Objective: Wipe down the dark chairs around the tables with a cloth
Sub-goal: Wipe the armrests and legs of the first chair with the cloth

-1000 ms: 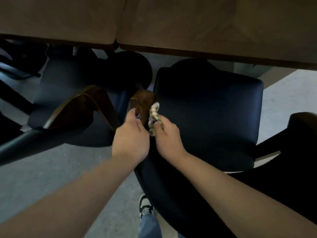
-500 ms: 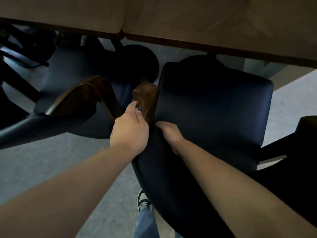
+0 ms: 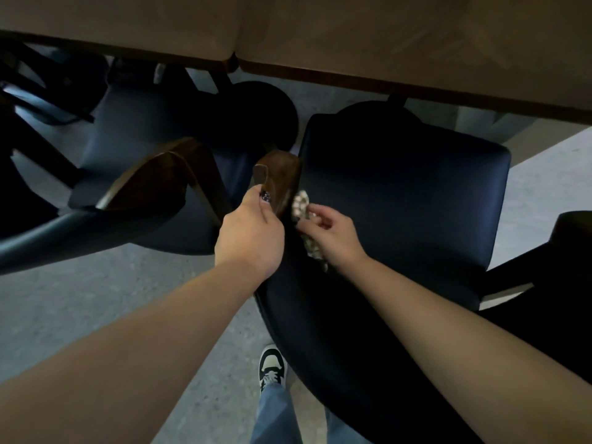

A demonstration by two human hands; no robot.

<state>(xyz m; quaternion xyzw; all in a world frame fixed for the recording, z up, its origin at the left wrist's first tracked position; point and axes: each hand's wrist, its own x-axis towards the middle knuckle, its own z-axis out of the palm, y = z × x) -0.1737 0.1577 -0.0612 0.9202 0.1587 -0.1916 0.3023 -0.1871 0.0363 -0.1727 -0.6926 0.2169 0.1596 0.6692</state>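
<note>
A dark navy chair (image 3: 416, 193) stands in front of me, its seat pushed partly under the table. Its brown wooden armrest (image 3: 280, 174) rises at the seat's left side. My left hand (image 3: 250, 232) grips that armrest from the left, thumb on top. My right hand (image 3: 330, 232) holds a checkered cloth (image 3: 301, 206) bunched against the inner side of the armrest, where it meets the chair's dark back. Part of the cloth hangs below my palm.
A second dark chair (image 3: 153, 149) with a brown wooden armrest (image 3: 160, 174) stands to the left. Two brown tabletops (image 3: 384, 33) meet overhead. Another dark chair's arm (image 3: 570, 232) is at the right edge. My shoe (image 3: 272, 366) rests on the grey floor.
My right hand, tucked low with the cloth hidden half a second ago, has come up and right, and the checkered cloth shows again beside the armrest. My left hand stays on the armrest.
</note>
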